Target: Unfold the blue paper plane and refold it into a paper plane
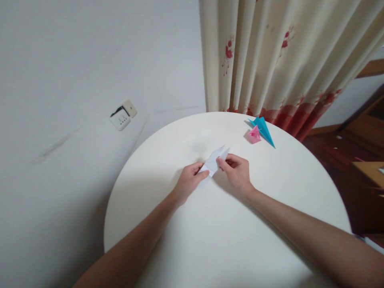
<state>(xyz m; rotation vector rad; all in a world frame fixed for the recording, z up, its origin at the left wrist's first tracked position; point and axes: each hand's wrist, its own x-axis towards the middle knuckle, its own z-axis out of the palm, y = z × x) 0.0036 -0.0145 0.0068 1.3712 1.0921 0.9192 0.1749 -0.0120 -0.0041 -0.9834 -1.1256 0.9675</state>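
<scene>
Between my two hands is a piece of folded white paper [213, 161], raised slightly over the round table, with two pointed ends facing away from me. My left hand [189, 181] pinches its near left corner, thumb on top. On the right side, my right hand [237, 170] grips the paper between thumb and curled fingers. The fingertips under the paper are partly hidden.
A round white table [186, 248] stands against the wall. Near its far right edge lie a blue paper plane [264, 130] and a small pink folded paper piece [255, 135]. A patterned curtain [270, 60] hangs behind. A socket [120, 119] is on the wall.
</scene>
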